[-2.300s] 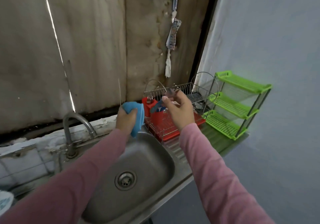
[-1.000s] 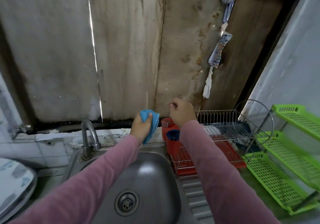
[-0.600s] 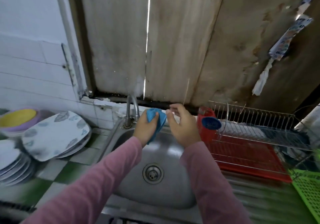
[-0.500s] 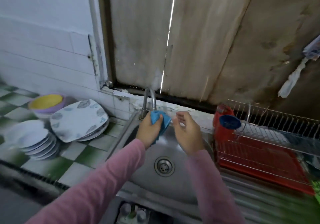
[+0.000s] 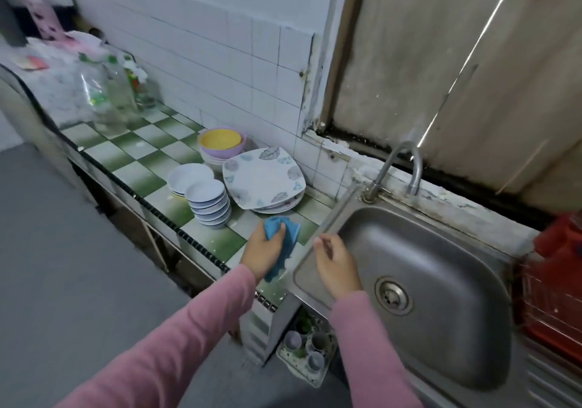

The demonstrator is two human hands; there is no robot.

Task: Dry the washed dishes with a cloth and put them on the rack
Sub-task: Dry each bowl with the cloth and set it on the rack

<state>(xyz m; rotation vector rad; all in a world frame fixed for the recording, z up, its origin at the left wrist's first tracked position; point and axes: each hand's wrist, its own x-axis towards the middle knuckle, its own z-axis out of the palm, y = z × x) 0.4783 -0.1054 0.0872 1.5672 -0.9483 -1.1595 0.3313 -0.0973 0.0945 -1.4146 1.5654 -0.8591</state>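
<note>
Several stacks of washed dishes, seemingly undried: small white bowls (image 5: 209, 201), square leaf-printed plates (image 5: 263, 177), yellow-and-purple plastic bowls (image 5: 220, 143) on green-checked tiled counter (image 5: 135, 152) — crumpled blue cloth (image 5: 283, 231) gripped by fingers of left hand (image 5: 264, 250) nearby, right hand (image 5: 337, 266) relaxed, empty, over steel sink (image 5: 441, 281); red plastic rack (image 5: 551, 297) far right.

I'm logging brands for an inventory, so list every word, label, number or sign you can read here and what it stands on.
None can be read.
Clear bottles at the back left: green and red labels, too blurred to read.
Pink object at the top left: dark marks, too blurred to tell.
Square plates: leaf prints only, no words.
</note>
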